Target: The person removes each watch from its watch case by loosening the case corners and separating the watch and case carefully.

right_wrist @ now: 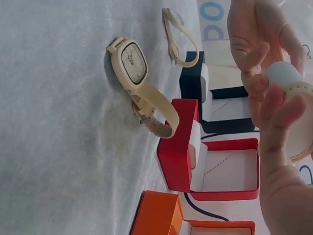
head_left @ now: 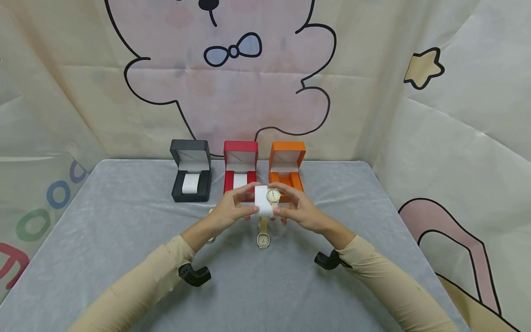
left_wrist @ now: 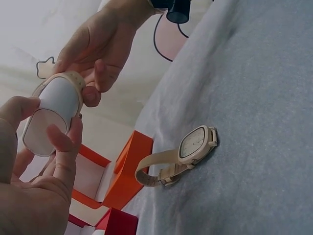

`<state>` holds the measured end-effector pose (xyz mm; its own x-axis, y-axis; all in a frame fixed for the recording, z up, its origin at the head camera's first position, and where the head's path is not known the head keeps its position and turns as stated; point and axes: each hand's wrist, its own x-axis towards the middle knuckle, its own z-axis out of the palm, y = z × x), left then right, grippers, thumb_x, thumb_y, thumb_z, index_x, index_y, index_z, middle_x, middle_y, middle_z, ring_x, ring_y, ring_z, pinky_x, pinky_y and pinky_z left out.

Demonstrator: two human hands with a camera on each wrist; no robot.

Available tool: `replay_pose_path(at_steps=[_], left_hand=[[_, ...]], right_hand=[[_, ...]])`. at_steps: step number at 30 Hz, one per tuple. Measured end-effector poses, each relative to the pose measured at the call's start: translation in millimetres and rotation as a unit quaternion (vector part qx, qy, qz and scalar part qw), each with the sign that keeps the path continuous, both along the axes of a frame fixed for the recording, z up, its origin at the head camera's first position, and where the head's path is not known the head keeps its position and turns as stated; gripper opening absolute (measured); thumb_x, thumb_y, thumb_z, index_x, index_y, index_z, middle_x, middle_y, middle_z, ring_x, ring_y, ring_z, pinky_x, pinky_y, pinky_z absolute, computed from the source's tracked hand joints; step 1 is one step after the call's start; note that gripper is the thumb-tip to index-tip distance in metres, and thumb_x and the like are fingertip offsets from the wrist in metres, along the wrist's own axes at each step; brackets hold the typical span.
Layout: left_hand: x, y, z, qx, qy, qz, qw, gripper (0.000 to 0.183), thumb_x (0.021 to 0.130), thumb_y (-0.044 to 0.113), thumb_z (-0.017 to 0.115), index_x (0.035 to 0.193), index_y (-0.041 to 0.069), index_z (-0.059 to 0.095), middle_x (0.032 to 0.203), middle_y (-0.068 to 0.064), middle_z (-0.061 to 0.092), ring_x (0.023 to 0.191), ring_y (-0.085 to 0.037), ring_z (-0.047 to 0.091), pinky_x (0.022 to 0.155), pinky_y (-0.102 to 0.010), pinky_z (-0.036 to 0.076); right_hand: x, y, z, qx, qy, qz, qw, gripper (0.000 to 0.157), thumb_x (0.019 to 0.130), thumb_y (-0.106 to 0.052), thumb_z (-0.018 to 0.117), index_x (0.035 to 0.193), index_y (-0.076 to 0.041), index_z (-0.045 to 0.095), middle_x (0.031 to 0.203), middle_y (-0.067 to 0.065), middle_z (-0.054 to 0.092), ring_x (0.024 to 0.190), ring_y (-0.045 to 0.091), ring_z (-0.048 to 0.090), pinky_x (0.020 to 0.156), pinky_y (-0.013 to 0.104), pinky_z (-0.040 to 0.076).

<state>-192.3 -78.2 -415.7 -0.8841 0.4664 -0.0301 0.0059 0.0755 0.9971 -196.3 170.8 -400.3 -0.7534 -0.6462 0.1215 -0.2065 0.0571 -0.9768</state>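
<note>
Above the table, a white watch cushion point(head_left: 261, 203) is held up between both hands. A cream wristwatch point(head_left: 273, 196) with a round dial sits round its right end, the strap encircling it in the left wrist view. My left hand point(head_left: 229, 206) grips the cushion's bare left end between thumb and fingers. The right hand point(head_left: 304, 212) pinches the watch end, thumb below and fingers above. Under the hands, a second cream watch point(left_wrist: 193, 146) with a squarish dial lies on the cloth. A third watch point(right_wrist: 180, 36) is partly hidden by my left hand in the head view.
Open watch boxes stand at the table's back: black point(head_left: 191, 186) with a white cushion, red point(head_left: 228, 180) with a white cushion, and orange point(head_left: 296, 180) with no cushion seen. Grey cloth point(head_left: 265, 295) covers the table. Printed curtains point(head_left: 365, 83) hang behind and beside it.
</note>
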Motion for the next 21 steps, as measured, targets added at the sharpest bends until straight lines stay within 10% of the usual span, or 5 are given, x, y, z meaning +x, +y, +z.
replay_pose_path(at_steps=[12,21], left_hand=[[0.7,2.2,1.6,-0.016,0.022,-0.008,0.9996,0.063,0.094,0.015,0.073,0.151,0.021,0.046,0.144,-0.017,0.055,0.115,-0.034,0.065,0.083,-0.039,0.059],[-1.0,0.5,2.2,-0.010,0.019,-0.018,0.9996,0.063,0.093,0.013,0.073,0.150,0.022,0.048,0.144,-0.014,0.057,0.123,-0.029,0.055,0.067,-0.024,0.055]], right_hand=[[0.4,-6.5,-3.3,0.031,-0.015,-0.039,0.999,0.058,0.098,-0.009,0.065,0.151,-0.014,0.042,0.139,0.017,0.051,0.079,0.028,0.070,0.056,0.034,0.059],[-1.9,-1.7,-0.8,0.029,-0.020,-0.004,0.999,0.065,0.099,-0.010,0.063,0.157,-0.016,0.035,0.135,0.016,0.051,0.075,0.022,0.071,0.056,0.032,0.058]])
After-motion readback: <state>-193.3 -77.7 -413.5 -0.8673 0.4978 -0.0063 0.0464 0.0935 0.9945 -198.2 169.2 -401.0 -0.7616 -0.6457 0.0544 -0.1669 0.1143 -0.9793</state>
